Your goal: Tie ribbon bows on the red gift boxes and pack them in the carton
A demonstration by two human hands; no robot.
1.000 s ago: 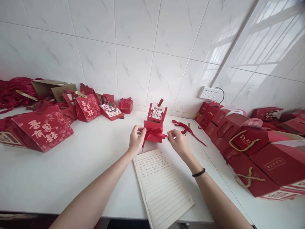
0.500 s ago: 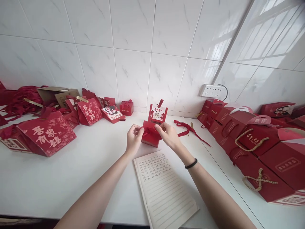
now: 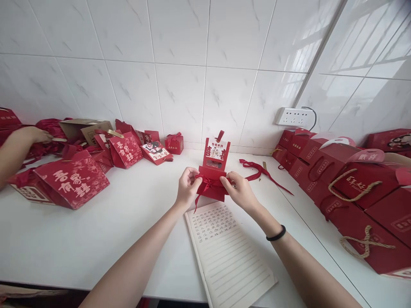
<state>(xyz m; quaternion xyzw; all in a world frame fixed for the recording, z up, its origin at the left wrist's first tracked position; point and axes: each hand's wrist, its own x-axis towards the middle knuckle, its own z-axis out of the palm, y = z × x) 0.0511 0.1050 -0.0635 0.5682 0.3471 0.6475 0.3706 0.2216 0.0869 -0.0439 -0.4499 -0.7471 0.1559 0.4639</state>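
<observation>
A small red gift box [image 3: 214,195] stands in the middle of the table with its printed card panel [image 3: 216,153] upright behind it. Across its front runs a red ribbon [image 3: 208,183], gathered into a bow with one tail hanging down at the left. My left hand [image 3: 189,185] pinches the ribbon on the left of the bow. On the other side, my right hand [image 3: 238,186] grips the ribbon between thumb and fingers. Just in front of the box lies an open notebook [image 3: 234,261] with handwritten rows near its top.
Red gift boxes [image 3: 70,179] and a cardboard box [image 3: 96,128] crowd the left, where another person's hand [image 3: 40,134] touches piled ribbon. Loose ribbon [image 3: 257,171] lies right of my hands. Stacked boxes with rope handles [image 3: 349,192] line the right, below a power strip [image 3: 296,116].
The ribbon now shows a bow with a hanging tail, and my hands have moved slightly apart. The view has shifted a little. Another person's arm has come in at the left.
</observation>
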